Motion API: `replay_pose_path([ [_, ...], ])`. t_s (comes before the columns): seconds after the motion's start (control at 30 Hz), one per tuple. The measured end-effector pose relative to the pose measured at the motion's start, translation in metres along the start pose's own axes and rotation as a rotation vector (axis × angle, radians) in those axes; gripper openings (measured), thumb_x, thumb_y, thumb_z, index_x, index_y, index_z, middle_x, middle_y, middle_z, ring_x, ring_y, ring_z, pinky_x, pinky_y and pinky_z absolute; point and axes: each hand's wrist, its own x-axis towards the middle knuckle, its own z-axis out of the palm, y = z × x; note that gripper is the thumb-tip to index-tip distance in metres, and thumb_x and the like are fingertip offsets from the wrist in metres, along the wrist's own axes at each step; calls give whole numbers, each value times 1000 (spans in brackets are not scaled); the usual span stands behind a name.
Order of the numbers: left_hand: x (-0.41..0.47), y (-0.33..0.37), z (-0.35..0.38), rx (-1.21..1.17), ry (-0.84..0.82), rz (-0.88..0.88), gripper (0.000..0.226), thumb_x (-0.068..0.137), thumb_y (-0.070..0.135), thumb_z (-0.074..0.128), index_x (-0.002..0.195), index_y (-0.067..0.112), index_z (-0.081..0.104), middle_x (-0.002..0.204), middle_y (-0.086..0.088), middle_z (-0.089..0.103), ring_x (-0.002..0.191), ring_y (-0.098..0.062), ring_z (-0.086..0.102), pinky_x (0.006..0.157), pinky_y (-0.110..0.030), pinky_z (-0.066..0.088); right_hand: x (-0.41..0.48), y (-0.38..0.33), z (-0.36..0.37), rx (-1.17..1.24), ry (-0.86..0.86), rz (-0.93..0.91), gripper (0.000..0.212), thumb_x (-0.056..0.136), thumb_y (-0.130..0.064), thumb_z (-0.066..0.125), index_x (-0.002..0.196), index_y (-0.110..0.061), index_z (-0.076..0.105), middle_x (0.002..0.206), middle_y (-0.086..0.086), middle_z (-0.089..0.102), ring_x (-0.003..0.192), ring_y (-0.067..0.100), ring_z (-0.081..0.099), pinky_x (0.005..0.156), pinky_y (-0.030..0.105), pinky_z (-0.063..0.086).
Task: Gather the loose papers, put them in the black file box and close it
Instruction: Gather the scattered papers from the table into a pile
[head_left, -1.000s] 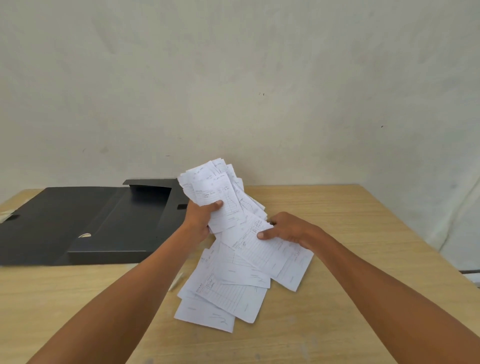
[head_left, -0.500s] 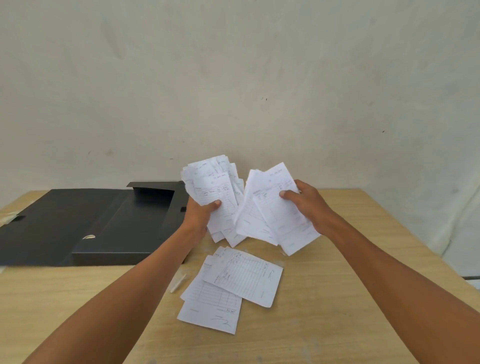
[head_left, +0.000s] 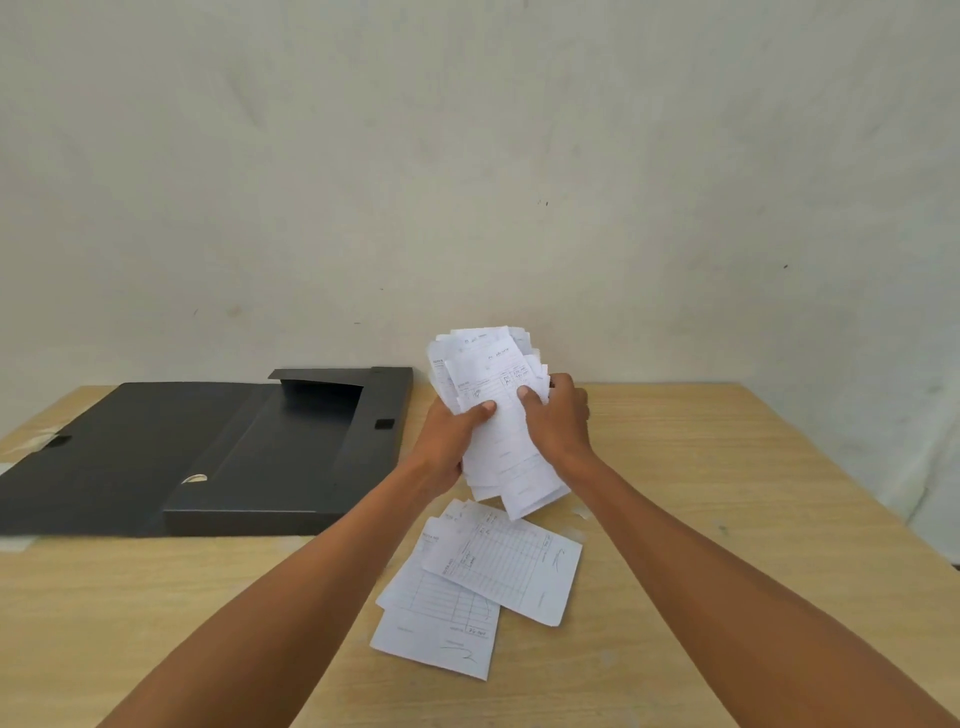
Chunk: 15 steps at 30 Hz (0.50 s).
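Note:
A bundle of white printed papers (head_left: 493, 395) stands upright above the table's middle. My left hand (head_left: 452, 436) grips its left edge and my right hand (head_left: 558, 423) grips its right edge. Beneath the bundle, a few loose papers (head_left: 483, 577) lie overlapping on the wood. The black file box (head_left: 291, 457) lies open to the left of my hands, with its lid (head_left: 104, 457) folded flat out to the left.
The wooden table (head_left: 727, 493) ends at a pale wall behind. A strip of tape (head_left: 31, 441) sits at the far left edge beside the lid. Small white scraps (head_left: 582, 514) lie just right of the loose papers.
My right hand carried the sheets it had picked up over to the left hand's bundle. Both hands now hold one joined stack. Fewer papers remain on the table.

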Motion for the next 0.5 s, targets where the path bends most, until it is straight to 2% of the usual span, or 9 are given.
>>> replay_pose_path([
  [0.07, -3, 1, 5, -64, 29, -8, 44, 98, -2, 63, 137, 16, 60, 130, -7, 73, 119, -32, 70, 93, -49, 61, 0, 3, -2, -182, 8, 77, 64, 93, -60, 49, 134, -11, 48, 133, 12, 48, 125, 34, 48, 105, 47, 36],
  [0.13, -3, 1, 7, -89, 22, -16, 42, 98, -3, 63, 135, 17, 61, 130, -8, 73, 117, -30, 71, 91, -45, 63, 0, 5, -4, -25, -133, 141, 72, 89, -67, 45, 133, -9, 51, 127, 8, 59, 115, 31, 59, 100, 47, 46],
  [0.2, -3, 1, 6, -89, -19, -50, 48, 95, -2, 68, 139, 16, 59, 131, -9, 73, 118, -30, 71, 92, -47, 62, -2, 7, -7, 119, -234, 139, 61, 96, -56, 47, 131, -6, 51, 121, 7, 65, 106, 25, 64, 85, 40, 52],
  [0.27, -1, -2, 0, -52, -36, -102, 55, 92, -2, 72, 141, 15, 58, 132, -10, 72, 121, -33, 70, 96, -52, 60, -4, 8, -9, 100, -311, 100, 55, 100, -51, 44, 132, -6, 48, 119, 5, 62, 104, 22, 61, 80, 35, 46],
  [0.33, -1, -1, -10, -17, 58, -110, 57, 89, -4, 73, 141, 14, 57, 133, -11, 71, 124, -36, 66, 101, -58, 55, -7, 10, -14, 58, -336, 84, 47, 103, -50, 37, 120, -9, 50, 106, 3, 59, 93, 18, 57, 76, 33, 43],
  [0.4, 0, 2, -23, -41, 191, -105, 59, 90, -6, 71, 143, 12, 54, 135, -12, 68, 126, -37, 64, 103, -59, 53, -11, 16, -19, 31, -347, 139, 34, 106, -41, 30, 102, -13, 50, 89, 3, 52, 75, 16, 49, 65, 31, 40],
  [0.47, 0, 9, -35, -80, 294, -82, 59, 91, -9, 68, 145, 11, 52, 137, -11, 66, 125, -35, 63, 99, -56, 55, -15, 30, -22, -60, -434, 195, 27, 102, -33, 34, 93, -14, 51, 76, 2, 47, 59, 14, 41, 55, 24, 32],
  [0.5, 0, 13, -41, -96, 332, -70, 59, 91, -10, 67, 144, 11, 51, 136, -10, 66, 123, -34, 64, 96, -54, 56, -21, 36, -22, -172, -499, 170, 28, 101, -40, 39, 91, -16, 50, 73, 0, 45, 57, 11, 39, 54, 24, 31],
])
